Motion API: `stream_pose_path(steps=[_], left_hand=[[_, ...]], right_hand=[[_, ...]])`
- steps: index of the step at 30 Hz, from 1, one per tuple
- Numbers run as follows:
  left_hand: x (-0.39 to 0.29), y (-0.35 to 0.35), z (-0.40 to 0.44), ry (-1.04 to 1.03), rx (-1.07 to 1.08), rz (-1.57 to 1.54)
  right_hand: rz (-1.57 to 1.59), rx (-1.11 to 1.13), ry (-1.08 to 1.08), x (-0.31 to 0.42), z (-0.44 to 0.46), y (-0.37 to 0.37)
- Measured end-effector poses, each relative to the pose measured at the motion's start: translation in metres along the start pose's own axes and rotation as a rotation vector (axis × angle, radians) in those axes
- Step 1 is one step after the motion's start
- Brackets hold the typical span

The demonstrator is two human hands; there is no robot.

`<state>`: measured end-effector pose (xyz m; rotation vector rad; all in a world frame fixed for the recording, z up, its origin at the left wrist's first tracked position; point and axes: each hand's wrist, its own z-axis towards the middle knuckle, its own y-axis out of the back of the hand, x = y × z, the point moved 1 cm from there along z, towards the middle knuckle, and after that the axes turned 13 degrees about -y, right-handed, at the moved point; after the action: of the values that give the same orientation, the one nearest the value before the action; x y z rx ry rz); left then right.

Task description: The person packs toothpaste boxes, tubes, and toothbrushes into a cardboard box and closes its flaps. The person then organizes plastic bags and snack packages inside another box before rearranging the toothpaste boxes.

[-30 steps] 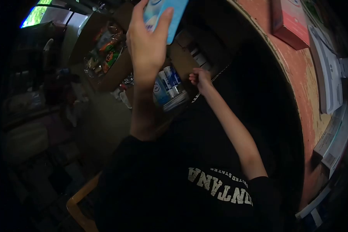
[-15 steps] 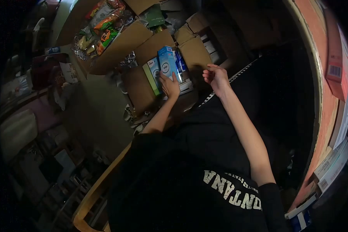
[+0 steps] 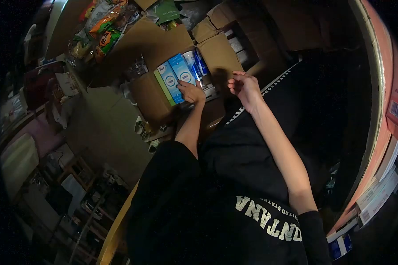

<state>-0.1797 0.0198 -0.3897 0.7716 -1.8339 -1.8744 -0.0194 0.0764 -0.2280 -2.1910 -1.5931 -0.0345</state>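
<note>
My left hand [image 3: 191, 92] rests on the front of two light-blue boxes, its fingers stretched out and not wrapped round anything. One blue box [image 3: 181, 68] and a second blue-and-white box [image 3: 165, 77] stand side by side in an open cardboard carton [image 3: 151, 99]. A green strip [image 3: 163, 88] shows along their left side. To their right is a dark-blue and white package [image 3: 200, 64]. My right hand [image 3: 246, 90] hovers to the right of the carton, fingers loosely curled, with nothing visible in it.
Another carton with colourful snack bags [image 3: 106, 42] stands at the upper left. A carton with white items [image 3: 235, 44] is behind. Flat boxes [image 3: 380, 194] lie along the orange-edged surface [image 3: 370, 145] at right. A wooden chair part [image 3: 115, 229] is at lower left.
The blue box under my left hand has gone down into the carton, level beside the other one. My left hand's fingers have spread off it. My right hand has barely moved.
</note>
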Motion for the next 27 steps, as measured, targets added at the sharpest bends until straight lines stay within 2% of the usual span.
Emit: stream_pose_path(steps=[2, 4, 8, 12, 14, 15, 16, 17, 19, 21, 22, 24, 27], left_hand=[[-0.002, -0.004, -0.001, 0.006, -0.024, 0.004], [-0.009, 0.004, -0.004, -0.001, -0.169, 0.165], [-0.010, 0.020, 0.004, -0.036, -0.104, 0.111], [0.000, 0.007, 0.018, -0.085, -0.001, 0.036], [-0.008, 0.012, 0.026, -0.023, -0.154, -0.030], [-0.017, 0.022, 0.032, -0.102, -0.386, -0.261], [-0.033, 0.041, 0.044, -0.296, -0.587, -0.337], [-0.057, 0.068, 0.053, -0.373, -0.670, -0.587], [-0.128, 0.205, 0.039, -0.521, -0.510, -0.914], [-0.182, 0.310, 0.011, -0.768, -0.478, -1.090], [-0.204, 0.354, -0.008, -0.910, -0.531, -1.066], [-0.232, 0.414, -0.046, -1.298, -0.574, -0.792], [-0.277, 0.445, -0.100, -1.457, -0.429, -0.835]], right_hand=[[0.007, 0.000, -0.001, 0.001, 0.000, 0.000], [0.010, -0.003, 0.002, 0.000, 0.002, 0.000], [0.017, -0.003, 0.009, -0.001, 0.003, 0.001], [0.032, -0.016, 0.002, -0.001, 0.002, 0.001], [0.063, 0.001, 0.043, -0.004, 0.005, 0.002], [0.097, -0.024, 0.032, -0.007, 0.011, 0.001], [0.140, 0.009, 0.049, -0.008, 0.011, 0.001], [0.171, -0.002, 0.067, -0.014, 0.023, 0.001], [0.160, 0.010, 0.065, -0.014, 0.024, -0.002], [0.136, 0.003, 0.078, -0.011, 0.017, -0.002], [0.133, 0.021, 0.093, -0.011, 0.014, -0.002], [0.156, 0.031, 0.191, -0.010, 0.023, 0.004], [0.197, 0.019, 0.318, -0.009, 0.033, 0.020]])
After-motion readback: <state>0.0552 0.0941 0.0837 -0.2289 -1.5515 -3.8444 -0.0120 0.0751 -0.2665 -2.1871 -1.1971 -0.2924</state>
